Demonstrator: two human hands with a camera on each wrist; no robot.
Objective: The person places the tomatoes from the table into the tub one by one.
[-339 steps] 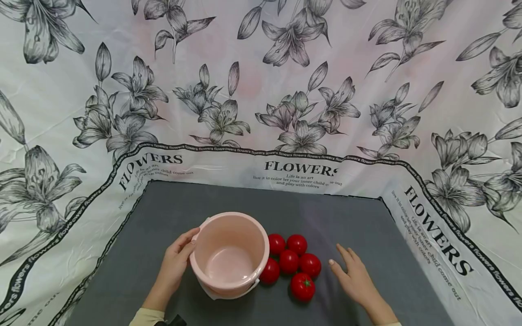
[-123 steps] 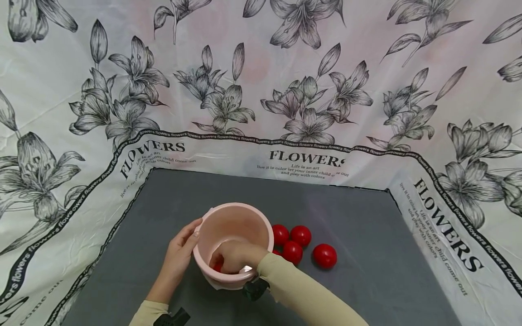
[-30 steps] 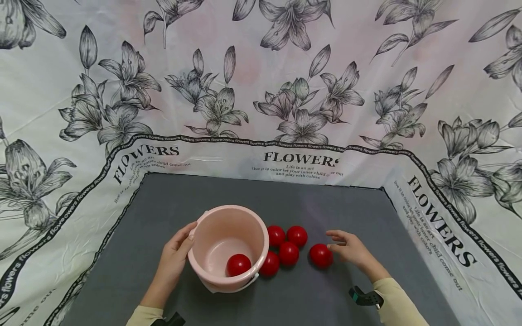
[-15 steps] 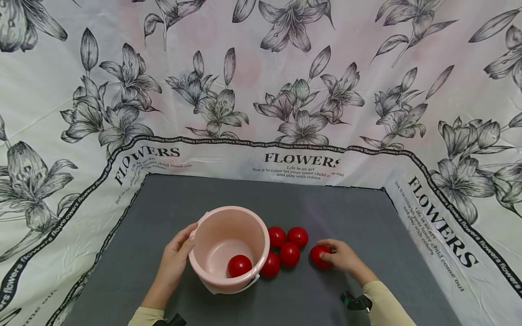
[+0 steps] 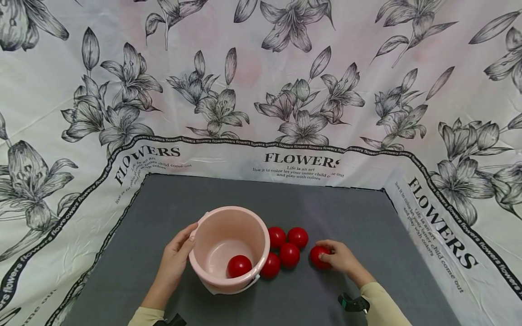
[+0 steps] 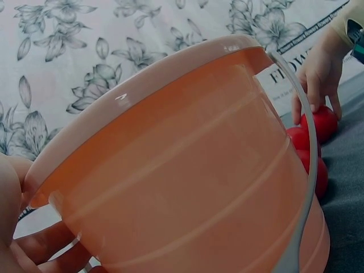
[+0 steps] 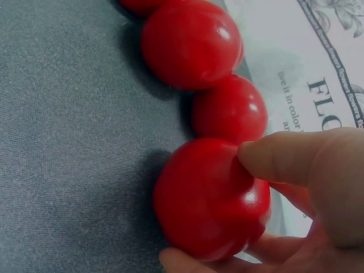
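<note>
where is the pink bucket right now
In the head view, the pink bucket is on the grey surface just left of centre, with the left hand gripping its left side and four red tomatoes close on its right.

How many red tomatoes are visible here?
6. One tomato is in the pink bucket; the right hand grips another. Between them in the head view lie four: one back left, one back right, one middle, one front. The bucket could hide more.
</note>
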